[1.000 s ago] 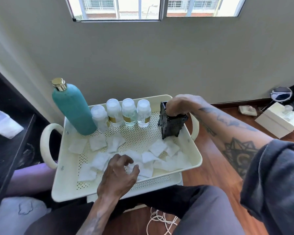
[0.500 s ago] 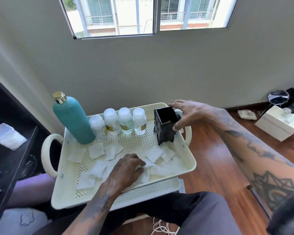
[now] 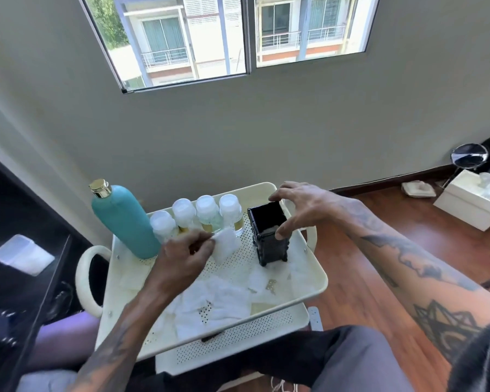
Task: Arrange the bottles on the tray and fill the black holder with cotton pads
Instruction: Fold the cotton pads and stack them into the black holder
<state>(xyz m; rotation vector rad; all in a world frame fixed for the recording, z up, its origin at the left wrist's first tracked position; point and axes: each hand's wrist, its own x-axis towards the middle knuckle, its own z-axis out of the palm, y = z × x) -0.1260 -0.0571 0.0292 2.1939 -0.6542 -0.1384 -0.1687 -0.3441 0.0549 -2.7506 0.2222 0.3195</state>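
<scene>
A cream perforated tray (image 3: 317, 281) holds a tall teal bottle (image 3: 125, 222) at the back left and a row of several small clear bottles (image 3: 207, 213) beside it. The black holder (image 3: 269, 236) stands upright at the back right. My right hand (image 3: 297, 205) grips its top rim, thumb on the near side. My left hand (image 3: 187, 256) pinches a white cotton pad (image 3: 224, 244), lifted above the tray just left of the holder. Several loose cotton pads (image 3: 221, 301) lie scattered on the tray floor.
The tray has looped handles (image 3: 85, 278) at both ends and sits over my lap. A dark shelf (image 3: 26, 250) stands close on the left. On the wooden floor at right are a white box (image 3: 470, 202) and a round mirror (image 3: 468, 159).
My left hand rose from the pile of pads with one pad pinched and moved toward the holder. My right hand shifted from covering the holder's top to gripping its rim.
</scene>
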